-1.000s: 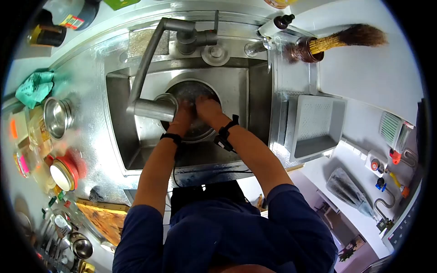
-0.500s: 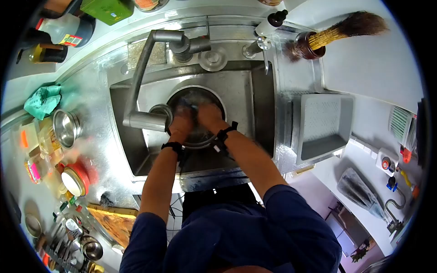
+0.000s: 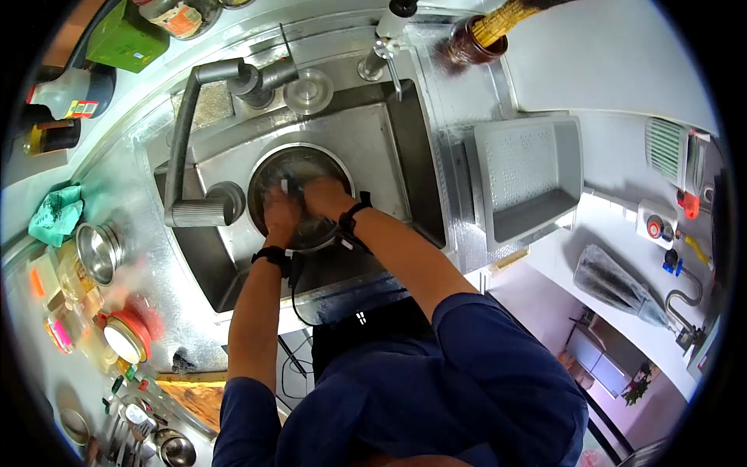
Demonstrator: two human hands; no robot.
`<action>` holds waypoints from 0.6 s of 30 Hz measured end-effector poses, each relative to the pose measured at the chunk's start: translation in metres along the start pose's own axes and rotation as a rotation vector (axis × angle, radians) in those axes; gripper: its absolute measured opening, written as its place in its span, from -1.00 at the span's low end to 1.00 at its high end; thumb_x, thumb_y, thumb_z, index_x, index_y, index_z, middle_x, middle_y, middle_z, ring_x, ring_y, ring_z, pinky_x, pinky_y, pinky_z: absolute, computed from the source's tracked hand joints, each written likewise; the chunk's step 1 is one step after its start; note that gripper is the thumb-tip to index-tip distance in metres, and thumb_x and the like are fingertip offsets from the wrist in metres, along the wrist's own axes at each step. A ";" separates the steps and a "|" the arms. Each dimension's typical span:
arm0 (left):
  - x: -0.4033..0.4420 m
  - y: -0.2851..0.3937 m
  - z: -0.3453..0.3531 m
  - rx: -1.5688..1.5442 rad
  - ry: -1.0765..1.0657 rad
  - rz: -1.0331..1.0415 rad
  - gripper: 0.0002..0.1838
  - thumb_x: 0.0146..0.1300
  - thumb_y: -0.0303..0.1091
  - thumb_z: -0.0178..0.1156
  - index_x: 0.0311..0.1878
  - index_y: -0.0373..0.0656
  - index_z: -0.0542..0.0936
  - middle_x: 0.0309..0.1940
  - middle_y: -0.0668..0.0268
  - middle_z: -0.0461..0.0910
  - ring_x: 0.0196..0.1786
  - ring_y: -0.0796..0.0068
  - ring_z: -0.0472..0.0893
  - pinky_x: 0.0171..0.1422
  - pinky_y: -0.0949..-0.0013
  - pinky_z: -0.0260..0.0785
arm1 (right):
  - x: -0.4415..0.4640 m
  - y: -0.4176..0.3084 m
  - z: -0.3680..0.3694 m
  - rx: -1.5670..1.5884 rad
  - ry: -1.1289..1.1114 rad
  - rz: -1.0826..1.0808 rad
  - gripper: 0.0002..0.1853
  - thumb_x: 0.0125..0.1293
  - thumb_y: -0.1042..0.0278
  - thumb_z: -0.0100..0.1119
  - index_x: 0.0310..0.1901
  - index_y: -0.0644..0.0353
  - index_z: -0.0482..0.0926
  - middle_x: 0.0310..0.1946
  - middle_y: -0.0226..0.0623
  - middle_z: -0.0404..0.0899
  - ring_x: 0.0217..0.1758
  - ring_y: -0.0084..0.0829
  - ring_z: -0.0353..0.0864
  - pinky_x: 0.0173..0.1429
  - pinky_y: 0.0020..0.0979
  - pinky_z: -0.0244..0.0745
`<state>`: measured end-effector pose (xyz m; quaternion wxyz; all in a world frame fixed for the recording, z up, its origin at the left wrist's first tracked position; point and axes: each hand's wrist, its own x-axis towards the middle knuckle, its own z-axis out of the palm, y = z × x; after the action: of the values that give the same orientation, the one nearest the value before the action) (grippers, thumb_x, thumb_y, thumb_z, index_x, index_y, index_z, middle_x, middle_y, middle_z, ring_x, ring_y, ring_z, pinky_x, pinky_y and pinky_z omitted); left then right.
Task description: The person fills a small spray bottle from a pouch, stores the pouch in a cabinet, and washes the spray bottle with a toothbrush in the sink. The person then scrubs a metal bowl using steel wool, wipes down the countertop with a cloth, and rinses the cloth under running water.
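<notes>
- The sink [image 3: 373, 132] is set into the metal counter [image 3: 467, 101]; spills are presumably caught by its deep walls.
- A grey basket [image 3: 513, 159] with small holes is placed just right of the sink, probably so that it can be reached without a step.
- The tap [image 3: 181, 144] is swung to the left, its spout beside the bowl rather than above it; room for both hands is likely left that way.
- The bowl [image 3: 286, 161] is rested on the sink floor, near the middle, where it is probably steadied by the flat base.
- The right hand [image 3: 327, 197] and left hand [image 3: 282, 212] are lowered into the bowl, close together, seemingly so that work is contained by its rim.
- Whether the fingers of either hand are apart, together or clamped cannot be told; they are blurred and partly hidden.
- Dark bands [image 3: 272, 254] are worn at the wrists, above the rim.
- Between the hands, a small dark item [image 3: 292, 187] is glimpsed; it cannot be identified, nor whether it is gripped.
</notes>
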<state>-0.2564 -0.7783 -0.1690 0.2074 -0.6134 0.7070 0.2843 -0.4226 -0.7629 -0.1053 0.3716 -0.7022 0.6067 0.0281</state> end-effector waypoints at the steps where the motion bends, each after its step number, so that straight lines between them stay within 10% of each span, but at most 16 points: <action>1: -0.001 0.001 0.001 -0.031 0.147 0.045 -0.48 0.44 0.02 -0.02 0.27 -0.16 0.40 0.17 -0.14 0.50 0.14 -0.15 0.60 0.17 -0.09 0.45 | 0.001 -0.003 -0.007 0.066 0.059 0.119 -0.78 0.17 0.41 0.19 -0.24 0.37 0.68 -0.26 0.15 0.68 -0.15 0.02 0.74 -0.05 -0.07 0.65; 6: -0.033 0.034 -0.057 -0.054 0.082 0.050 -0.47 0.43 0.00 -0.01 0.28 -0.19 0.37 0.21 -0.20 0.45 0.15 -0.18 0.58 0.18 -0.09 0.44 | 0.007 0.002 0.000 0.017 -0.062 0.041 -0.80 0.17 0.42 0.20 -0.27 0.37 0.70 -0.25 0.16 0.68 -0.16 -0.01 0.74 -0.07 -0.08 0.66; 8: -0.032 0.040 -0.074 -0.325 -0.022 -0.280 -0.48 0.40 -0.07 0.06 0.28 -0.17 0.32 0.27 -0.16 0.35 0.14 -0.21 0.58 0.18 -0.08 0.46 | 0.004 -0.001 0.005 0.030 0.215 0.195 -0.81 0.16 0.42 0.21 -0.29 0.36 0.70 -0.22 0.14 0.69 -0.11 -0.02 0.74 -0.05 -0.08 0.65; 12: -0.022 0.018 -0.024 -0.128 0.173 0.005 -0.50 0.40 -0.05 0.06 0.28 -0.08 0.27 0.21 -0.17 0.43 0.14 -0.22 0.57 0.16 -0.12 0.45 | -0.011 -0.017 -0.037 0.046 -0.160 0.159 -0.73 0.16 0.43 0.24 -0.11 0.37 0.64 -0.15 0.09 0.68 -0.04 -0.01 0.71 -0.01 -0.08 0.64; 18: -0.019 0.017 -0.029 -0.355 0.072 -0.139 -0.47 0.42 -0.06 0.03 0.34 -0.11 0.30 0.07 -0.21 0.53 0.19 -0.24 0.52 0.22 -0.12 0.41 | 0.000 -0.003 -0.009 0.211 0.064 0.266 -0.70 0.17 0.40 0.25 -0.10 0.39 0.61 -0.22 0.12 0.68 -0.08 0.06 0.70 0.03 -0.10 0.60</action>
<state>-0.2682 -0.7815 -0.1330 0.0899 -0.6976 0.6085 0.3676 -0.4240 -0.7684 -0.0975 0.4170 -0.5732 0.7053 -0.0091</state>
